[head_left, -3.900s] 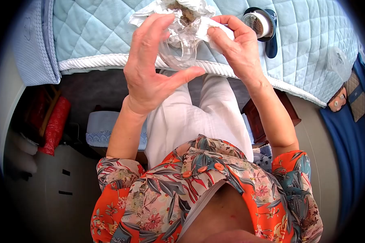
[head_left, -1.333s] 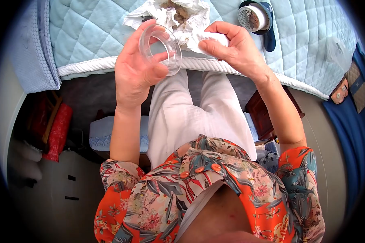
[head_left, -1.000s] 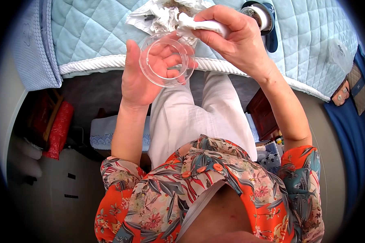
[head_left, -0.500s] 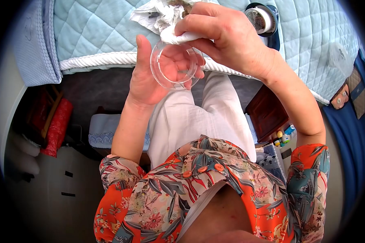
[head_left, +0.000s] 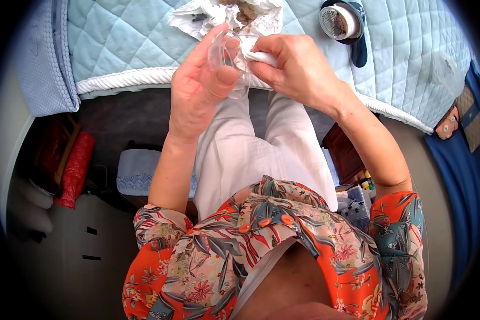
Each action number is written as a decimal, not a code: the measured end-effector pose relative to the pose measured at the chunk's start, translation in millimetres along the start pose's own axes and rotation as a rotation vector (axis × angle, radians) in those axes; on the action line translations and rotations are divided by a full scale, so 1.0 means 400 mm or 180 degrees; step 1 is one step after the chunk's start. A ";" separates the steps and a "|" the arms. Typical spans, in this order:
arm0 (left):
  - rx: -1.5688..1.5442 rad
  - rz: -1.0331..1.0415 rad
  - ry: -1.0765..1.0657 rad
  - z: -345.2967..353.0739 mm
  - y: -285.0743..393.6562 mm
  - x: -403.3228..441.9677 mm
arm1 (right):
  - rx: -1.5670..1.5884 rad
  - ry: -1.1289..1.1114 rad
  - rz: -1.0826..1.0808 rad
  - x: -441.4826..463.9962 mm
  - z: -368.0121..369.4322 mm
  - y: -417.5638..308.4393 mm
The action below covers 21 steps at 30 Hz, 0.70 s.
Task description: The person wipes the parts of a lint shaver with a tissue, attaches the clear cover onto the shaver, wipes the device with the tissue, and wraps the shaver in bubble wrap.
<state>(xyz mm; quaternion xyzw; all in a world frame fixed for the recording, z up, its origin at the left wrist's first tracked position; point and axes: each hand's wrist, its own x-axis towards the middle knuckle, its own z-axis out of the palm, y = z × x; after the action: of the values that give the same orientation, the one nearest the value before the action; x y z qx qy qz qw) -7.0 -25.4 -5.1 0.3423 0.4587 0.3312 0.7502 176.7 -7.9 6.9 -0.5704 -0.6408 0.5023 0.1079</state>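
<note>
My left hand (head_left: 196,90) holds the clear plastic ring (head_left: 217,52) tilted between thumb and fingers. My right hand (head_left: 300,68), just right of it, pinches the folded white tissue (head_left: 262,56), its long axis running sideways toward the ring's far right rim; whether they touch I cannot tell.

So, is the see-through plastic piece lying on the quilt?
No, the see-through plastic piece is held up in the left grip, while the right grip pinches a white wad.
</note>
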 end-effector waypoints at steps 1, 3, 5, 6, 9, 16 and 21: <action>0.0024 0.0029 0.0002 0.004 0.007 0.001 | 0.0063 -0.0065 0.0110 -0.002 -0.003 -0.003; 0.0070 0.0091 -0.0004 0.013 0.023 0.005 | 0.0402 -0.0221 0.0372 -0.001 0.001 0.008; -0.0091 0.0324 -0.0121 0.004 0.002 0.010 | 0.0748 -0.0414 0.0655 -0.001 0.002 0.012; -0.0172 0.0441 -0.0179 0.000 -0.006 0.012 | 0.0925 -0.0525 0.0807 0.000 0.000 0.010; 0.0207 0.0611 -0.0148 0.005 -0.008 0.012 | 0.1560 -0.0818 0.1286 -0.002 0.000 0.009; 0.1714 0.1447 -0.0146 -0.005 -0.014 0.002 | 0.2557 -0.1337 0.1712 -0.013 0.008 0.029; 0.2467 0.1729 -0.0201 0.001 -0.001 0.003 | 0.3169 -0.1680 0.1727 -0.015 0.004 0.034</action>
<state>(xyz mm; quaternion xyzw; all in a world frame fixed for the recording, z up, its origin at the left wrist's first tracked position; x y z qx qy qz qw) -6.1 -24.8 -5.7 0.7145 0.4193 0.3094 0.4669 186.1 -15.8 -1.7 -0.4509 -0.1673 0.8742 0.0674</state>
